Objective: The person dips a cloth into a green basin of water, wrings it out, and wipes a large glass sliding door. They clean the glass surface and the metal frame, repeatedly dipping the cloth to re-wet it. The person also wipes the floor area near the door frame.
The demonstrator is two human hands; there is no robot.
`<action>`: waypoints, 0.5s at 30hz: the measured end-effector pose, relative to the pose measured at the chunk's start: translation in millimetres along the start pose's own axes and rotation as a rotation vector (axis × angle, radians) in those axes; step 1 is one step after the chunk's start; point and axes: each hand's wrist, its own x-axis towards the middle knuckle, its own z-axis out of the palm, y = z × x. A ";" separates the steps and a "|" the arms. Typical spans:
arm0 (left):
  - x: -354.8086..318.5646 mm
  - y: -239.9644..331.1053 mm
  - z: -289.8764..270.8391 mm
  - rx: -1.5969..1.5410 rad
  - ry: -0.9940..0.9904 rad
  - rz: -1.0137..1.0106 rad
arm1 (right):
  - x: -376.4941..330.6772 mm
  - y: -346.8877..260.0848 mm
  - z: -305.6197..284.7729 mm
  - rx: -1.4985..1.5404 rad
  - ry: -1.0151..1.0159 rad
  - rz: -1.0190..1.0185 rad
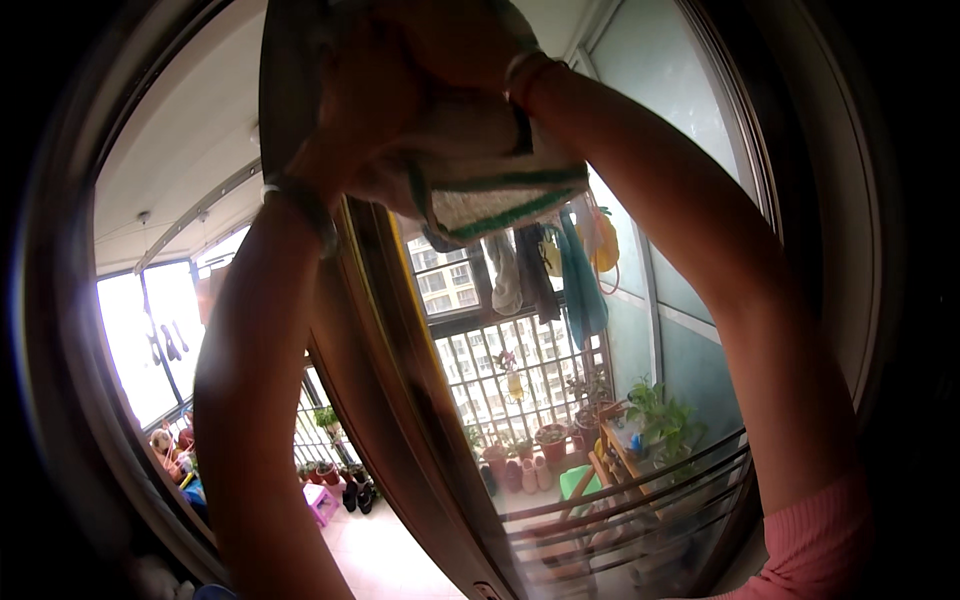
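Observation:
Both of my arms reach up to the top of the view, where a pale cloth with green stripes along its border [490,200] hangs below my hands. My left hand [368,95] is closed on the cloth, its fingers dark and hard to make out. Close beside it, my right hand [455,45] also grips the cloth, higher up and partly in shadow. The cloth lies against the upper part of a brown door frame [375,300] that holds a glass pane. Its upper part is hidden by my hands.
Beyond the glass is a balcony with hanging laundry [585,280], a barred railing [530,365], potted plants [665,425] and a green stool [578,485]. Through the gap at left stand a pink stool [320,503] and dark shoes [358,493] on the tiled floor [385,555].

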 end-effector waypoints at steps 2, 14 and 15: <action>20.9 -18.9 16.7 -0.058 -0.002 -0.004 | 13.0 10.4 -1.2 -0.060 -0.034 -0.004; 124.8 -91.9 80.6 -0.051 0.019 0.274 | 77.6 60.1 4.2 -0.074 -0.067 0.178; 125.0 -100.1 82.3 -0.068 0.035 0.308 | 76.4 63.3 10.5 -0.042 -0.005 0.152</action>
